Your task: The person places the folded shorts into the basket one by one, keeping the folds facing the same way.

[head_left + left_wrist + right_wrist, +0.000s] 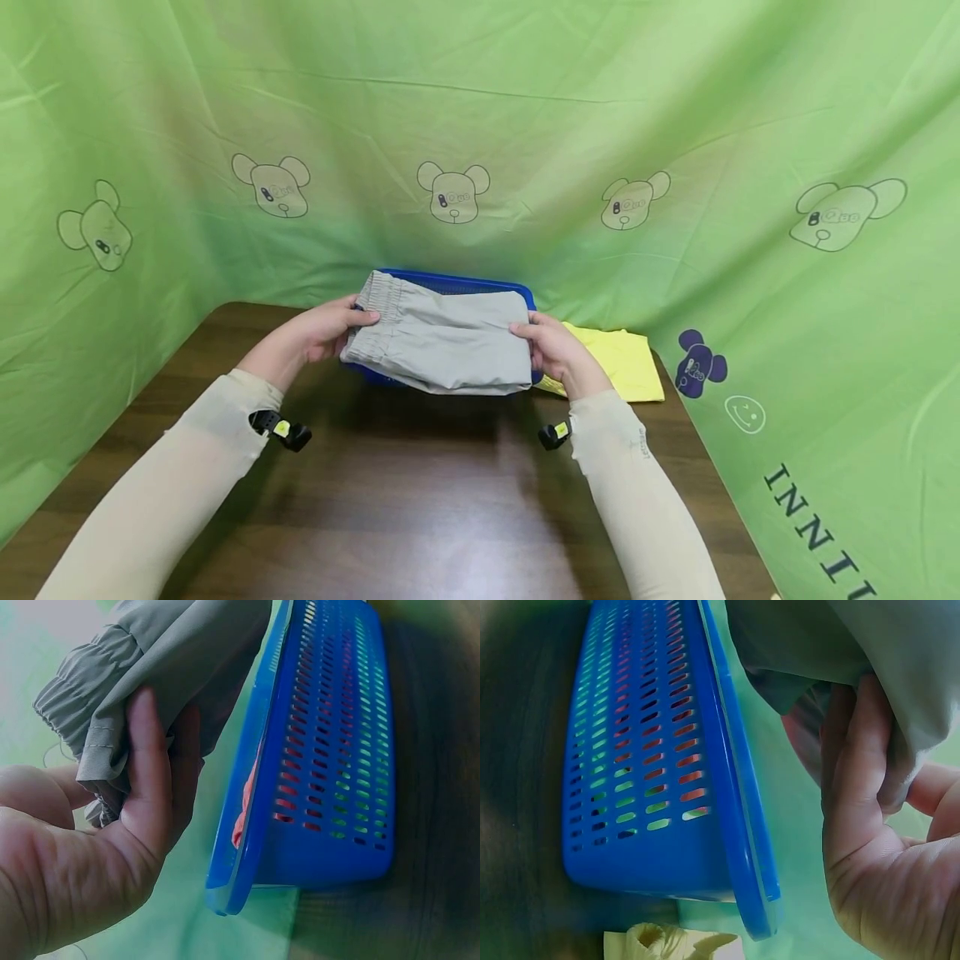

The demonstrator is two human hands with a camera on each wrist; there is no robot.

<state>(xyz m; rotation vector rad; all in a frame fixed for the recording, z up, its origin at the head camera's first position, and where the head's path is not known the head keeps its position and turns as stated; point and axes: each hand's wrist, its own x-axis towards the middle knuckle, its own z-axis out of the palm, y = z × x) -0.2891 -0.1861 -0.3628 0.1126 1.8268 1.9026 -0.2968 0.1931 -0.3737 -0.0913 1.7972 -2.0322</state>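
The left hand point(324, 329) pinches the gathered, elasticated end of a folded grey garment point(457, 343) and the right hand point(553, 346) its opposite end, all 2 hands' thumbs on top and fingers underneath, closed to the cloth's thickness. The garment is held above the rim of a blue basket point(307, 861), which stands near the far edge of the bench point(450, 517) with reddish cloth point(244, 810) inside. Folded yellow cloth point(618, 367) lies by the bench's far right corner.
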